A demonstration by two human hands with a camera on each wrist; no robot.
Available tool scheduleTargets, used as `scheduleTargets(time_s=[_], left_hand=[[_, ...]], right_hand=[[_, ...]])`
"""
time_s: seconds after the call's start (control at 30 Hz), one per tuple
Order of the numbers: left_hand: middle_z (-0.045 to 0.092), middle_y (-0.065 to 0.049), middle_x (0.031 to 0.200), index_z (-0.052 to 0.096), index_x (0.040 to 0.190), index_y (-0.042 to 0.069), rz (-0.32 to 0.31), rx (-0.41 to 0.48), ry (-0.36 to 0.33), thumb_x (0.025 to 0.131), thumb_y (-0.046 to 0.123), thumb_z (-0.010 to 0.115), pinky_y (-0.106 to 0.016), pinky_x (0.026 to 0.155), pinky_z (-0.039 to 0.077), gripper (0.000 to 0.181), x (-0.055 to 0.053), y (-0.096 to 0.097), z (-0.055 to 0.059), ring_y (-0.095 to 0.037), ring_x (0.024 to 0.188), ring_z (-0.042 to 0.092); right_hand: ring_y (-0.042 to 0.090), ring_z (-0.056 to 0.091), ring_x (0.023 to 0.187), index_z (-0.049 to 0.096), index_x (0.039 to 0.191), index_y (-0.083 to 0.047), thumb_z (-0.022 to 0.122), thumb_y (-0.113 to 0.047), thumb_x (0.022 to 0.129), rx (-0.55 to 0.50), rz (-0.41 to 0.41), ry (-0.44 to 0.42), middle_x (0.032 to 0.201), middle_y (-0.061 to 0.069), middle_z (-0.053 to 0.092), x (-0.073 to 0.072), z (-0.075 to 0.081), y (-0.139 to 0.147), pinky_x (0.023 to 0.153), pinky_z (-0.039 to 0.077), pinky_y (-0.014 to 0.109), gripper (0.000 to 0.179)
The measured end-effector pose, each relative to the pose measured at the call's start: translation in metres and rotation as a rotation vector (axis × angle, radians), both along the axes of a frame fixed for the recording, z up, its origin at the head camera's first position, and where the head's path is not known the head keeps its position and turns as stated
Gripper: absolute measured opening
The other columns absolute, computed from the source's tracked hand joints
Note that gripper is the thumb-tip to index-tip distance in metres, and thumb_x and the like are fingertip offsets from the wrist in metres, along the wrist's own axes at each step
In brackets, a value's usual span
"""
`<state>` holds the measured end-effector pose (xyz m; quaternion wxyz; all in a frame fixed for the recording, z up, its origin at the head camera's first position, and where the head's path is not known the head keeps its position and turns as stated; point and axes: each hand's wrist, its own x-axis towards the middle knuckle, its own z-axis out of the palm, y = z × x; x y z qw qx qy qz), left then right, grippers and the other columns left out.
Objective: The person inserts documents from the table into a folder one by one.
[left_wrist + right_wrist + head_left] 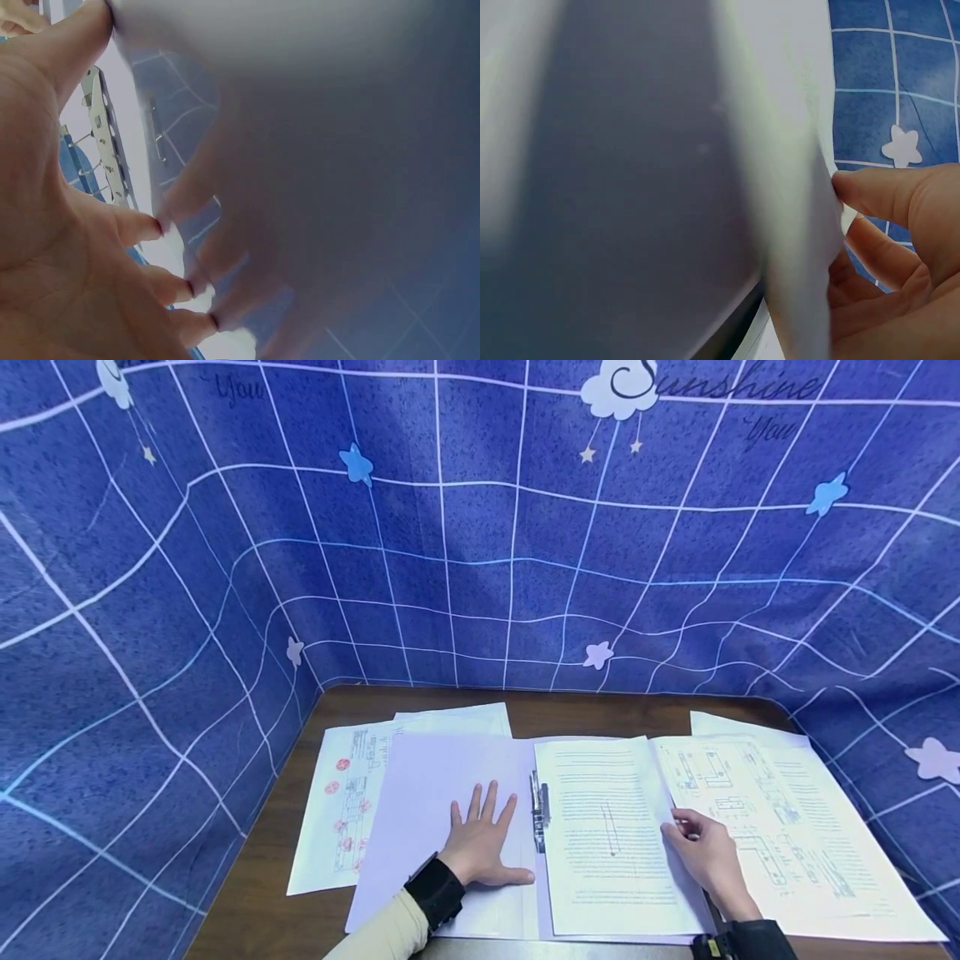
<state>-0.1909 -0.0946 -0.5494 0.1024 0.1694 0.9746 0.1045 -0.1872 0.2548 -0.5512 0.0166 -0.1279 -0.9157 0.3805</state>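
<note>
A lilac folder (442,768) lies spread out on the desk, a metal clip (539,827) along its middle. Printed sheets (585,893) lie on its right side, the top one bearing lines of text and a slim drawing. My left hand (480,847) rests flat on the inside of the left cover, fingers spread, thumb toward the clip. In the left wrist view, the glossy cover mirrors those fingers. My right hand (708,860) pinches the right edge of a sheet between thumb and fingers; that paper (799,172) bends upward in the right wrist view.
Papers with red stamps (345,810) stick out from under the folder's left side. At the right lie sheets with technical drawings (787,827), partly overlapped by the folder's pages. The brown desk (600,712) ends at a blue curtain (480,568) with grid lines and stars.
</note>
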Motion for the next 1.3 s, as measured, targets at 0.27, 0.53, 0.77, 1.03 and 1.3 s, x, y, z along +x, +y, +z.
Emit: scheduleTargets(time_s=[0.27,0.53,0.77,1.03,1.3], left_hand=[[0.016,-0.023,0.169,0.033,0.162,0.013,-0.009,0.002,0.016,0.071,0.080,0.073,-0.077,0.113,0.016,0.120,0.002,-0.001,0.001,-0.046,0.155,0.011],[0.013,-0.022,0.170,0.030,0.163,0.014,-0.010,-0.019,0.026,0.072,0.081,0.070,-0.077,0.113,0.015,0.120,0.000,0.000,0.002,-0.046,0.155,0.009],[0.012,-0.021,0.170,0.029,0.163,0.015,-0.006,-0.030,0.038,0.073,0.082,0.069,-0.076,0.113,0.015,0.119,-0.005,0.002,0.003,-0.045,0.155,0.008],[0.010,-0.020,0.171,0.028,0.164,0.016,0.001,-0.038,0.018,0.073,0.082,0.069,-0.076,0.114,0.013,0.120,-0.006,0.003,0.000,-0.046,0.155,0.006],[0.010,-0.021,0.170,0.029,0.164,0.015,0.009,-0.034,-0.006,0.072,0.081,0.072,-0.077,0.113,0.012,0.120,-0.004,0.003,0.000,-0.046,0.155,0.006]], right_hand=[[0.024,0.063,0.075,0.055,0.138,0.008,0.074,-0.016,0.092,0.185,0.066,-0.008,0.093,0.018,0.069,-0.001,-0.004,-0.003,0.061,0.045,0.034,0.055],[0.026,0.059,0.076,0.060,0.135,0.005,0.076,-0.016,0.091,0.280,0.148,0.076,0.092,0.017,0.064,0.002,-0.002,-0.007,0.062,0.043,0.037,0.051],[0.037,0.062,0.089,0.065,0.129,0.007,0.075,-0.015,0.092,0.306,0.176,0.122,0.108,0.030,0.059,0.001,0.003,-0.011,0.065,0.048,0.045,0.044],[0.039,0.062,0.090,0.065,0.129,0.007,0.074,-0.015,0.092,0.308,0.166,0.095,0.111,0.033,0.058,0.003,0.001,-0.013,0.068,0.049,0.049,0.045],[0.039,0.062,0.090,0.064,0.131,0.006,0.075,-0.017,0.092,0.309,0.158,0.071,0.110,0.032,0.059,0.005,-0.002,-0.015,0.068,0.048,0.049,0.047]])
